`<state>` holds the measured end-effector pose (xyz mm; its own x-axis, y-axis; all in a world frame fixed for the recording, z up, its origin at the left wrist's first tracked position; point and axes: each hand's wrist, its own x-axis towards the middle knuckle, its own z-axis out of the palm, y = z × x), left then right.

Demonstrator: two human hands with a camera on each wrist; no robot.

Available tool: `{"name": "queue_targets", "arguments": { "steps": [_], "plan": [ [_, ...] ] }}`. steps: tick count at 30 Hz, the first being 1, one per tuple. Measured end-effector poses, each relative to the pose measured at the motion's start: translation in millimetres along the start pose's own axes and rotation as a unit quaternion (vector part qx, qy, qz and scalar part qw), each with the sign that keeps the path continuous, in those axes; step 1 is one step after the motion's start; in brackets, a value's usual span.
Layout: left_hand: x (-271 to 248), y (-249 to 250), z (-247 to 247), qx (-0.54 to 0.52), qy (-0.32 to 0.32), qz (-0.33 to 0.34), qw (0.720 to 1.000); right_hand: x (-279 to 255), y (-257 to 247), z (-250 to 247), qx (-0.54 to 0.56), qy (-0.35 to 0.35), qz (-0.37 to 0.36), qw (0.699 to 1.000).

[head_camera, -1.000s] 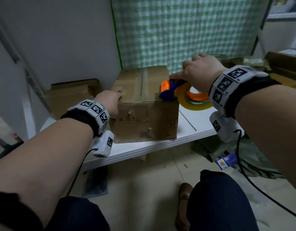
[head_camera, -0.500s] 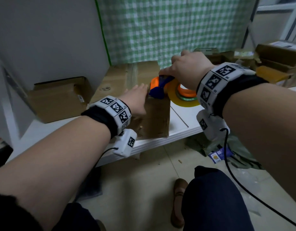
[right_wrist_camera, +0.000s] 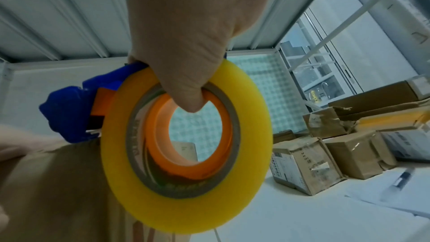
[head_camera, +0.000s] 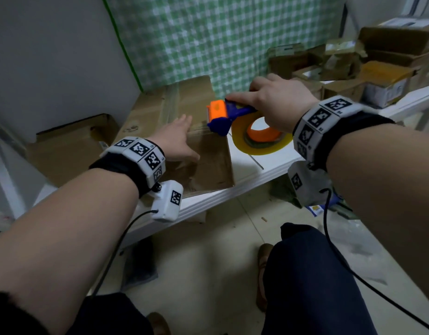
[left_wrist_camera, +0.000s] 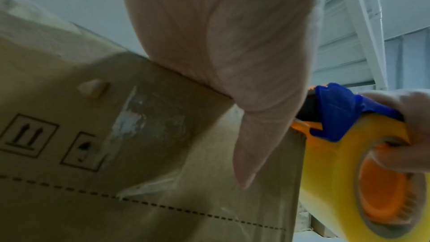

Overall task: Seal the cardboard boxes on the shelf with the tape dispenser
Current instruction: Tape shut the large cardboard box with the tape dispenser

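A brown cardboard box (head_camera: 160, 112) stands on the white shelf (head_camera: 245, 184), with tape along its top seam. My left hand (head_camera: 177, 139) lies flat on the box's near top edge, fingers straight; in the left wrist view the palm (left_wrist_camera: 221, 43) presses that edge of the box (left_wrist_camera: 93, 135). My right hand (head_camera: 274, 100) grips the blue and orange tape dispenser (head_camera: 223, 114) with its yellow tape roll (head_camera: 261, 141), the head at the box's right top edge. In the right wrist view the thumb hooks through the roll (right_wrist_camera: 186, 154).
A second flat cardboard box (head_camera: 71, 146) lies left of the taped one against the grey wall. Several battered boxes (head_camera: 377, 76) pile up at the right on the shelf. A green checked sheet (head_camera: 220, 39) hangs behind. My knees and a shoe are below the shelf.
My left hand has slid from the box's left front corner to its near top edge beside the dispenser and flattened there. The right hand stays at the right top edge with the dispenser.
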<state>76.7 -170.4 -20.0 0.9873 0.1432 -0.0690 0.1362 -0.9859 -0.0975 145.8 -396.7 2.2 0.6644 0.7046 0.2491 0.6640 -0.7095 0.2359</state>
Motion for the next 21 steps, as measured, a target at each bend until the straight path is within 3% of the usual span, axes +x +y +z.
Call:
{"name": "queue_targets", "arguments": {
  "steps": [4, 9, 21],
  "plan": [
    [-2, 3, -1, -0.001, 0.002, -0.01, 1.0, -2, 15, 11, 0.038, 0.009, -0.007, 0.999],
    [-2, 5, -1, 0.0, 0.002, -0.015, 1.0, -25, 39, 32, 0.05, -0.009, 0.046, 0.998],
    [-10, -3, -15, -0.082, -0.078, -0.018, 0.993, -19, 5, 59, 0.08, -0.004, 0.015, 0.997]
  ]
}}
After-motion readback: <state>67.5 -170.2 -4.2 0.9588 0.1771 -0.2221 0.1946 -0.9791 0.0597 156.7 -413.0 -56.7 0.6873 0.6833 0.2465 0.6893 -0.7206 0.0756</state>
